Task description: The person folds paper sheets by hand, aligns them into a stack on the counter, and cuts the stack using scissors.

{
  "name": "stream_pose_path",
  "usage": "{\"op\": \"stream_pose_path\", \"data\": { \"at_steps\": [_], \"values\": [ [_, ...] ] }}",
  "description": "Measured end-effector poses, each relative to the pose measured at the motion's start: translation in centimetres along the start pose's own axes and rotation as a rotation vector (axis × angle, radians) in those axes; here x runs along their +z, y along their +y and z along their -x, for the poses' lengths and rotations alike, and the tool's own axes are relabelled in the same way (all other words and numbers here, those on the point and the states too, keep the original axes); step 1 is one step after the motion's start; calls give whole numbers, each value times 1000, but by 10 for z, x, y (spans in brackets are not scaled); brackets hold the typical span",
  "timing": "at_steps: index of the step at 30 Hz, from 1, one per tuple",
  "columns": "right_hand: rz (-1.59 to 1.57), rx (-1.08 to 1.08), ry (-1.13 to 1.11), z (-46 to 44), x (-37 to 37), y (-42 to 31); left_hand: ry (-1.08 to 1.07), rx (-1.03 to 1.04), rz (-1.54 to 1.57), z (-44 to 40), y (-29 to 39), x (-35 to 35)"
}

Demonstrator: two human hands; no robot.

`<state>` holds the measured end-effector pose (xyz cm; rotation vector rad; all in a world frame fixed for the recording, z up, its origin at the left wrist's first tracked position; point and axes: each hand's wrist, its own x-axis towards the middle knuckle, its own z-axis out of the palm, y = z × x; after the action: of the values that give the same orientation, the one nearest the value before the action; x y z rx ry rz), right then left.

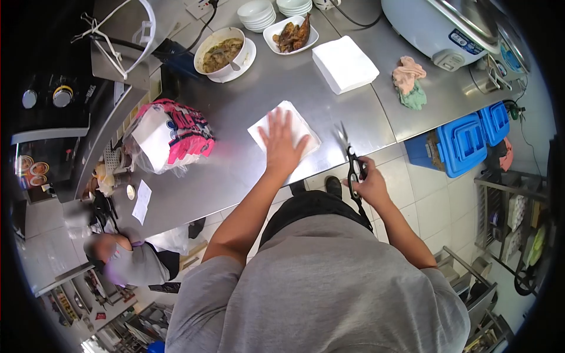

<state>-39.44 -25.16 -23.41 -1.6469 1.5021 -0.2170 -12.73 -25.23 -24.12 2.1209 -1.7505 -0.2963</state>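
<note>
My left hand [281, 143] lies flat with its fingers spread on a small stack of white paper napkins [306, 138] near the counter's front edge. In my right hand [371, 181] is a pair of black-handled scissors [352, 160], held by the handles just beyond that edge. The scissor blades point away from me and up over the counter, a little to the right of the napkins. A taller stack of white napkins [345, 63] sits farther back on the steel counter [235, 112].
Behind stand a bowl of food [220, 53], a plate of fried food [292, 35], stacked bowls [256, 15] and a large cooker [435, 35]. Cloths [409, 82] lie right; a pink plastic package [191, 132] is left. Another person [138, 262] is at lower left.
</note>
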Motion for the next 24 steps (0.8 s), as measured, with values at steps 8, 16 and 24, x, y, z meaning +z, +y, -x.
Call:
{"op": "stream_pose_path", "data": {
  "at_steps": [8,16,24],
  "values": [
    [-267,48,-261,1,14,-14,384,-724,1503,73,-10,16],
    [-400,31,-308,-6,19,-4,407,-402,811,60,-3,-2],
    [17,-18,-221,2,23,-14,-32,-68,-64,-3,8,24]
  ]
}}
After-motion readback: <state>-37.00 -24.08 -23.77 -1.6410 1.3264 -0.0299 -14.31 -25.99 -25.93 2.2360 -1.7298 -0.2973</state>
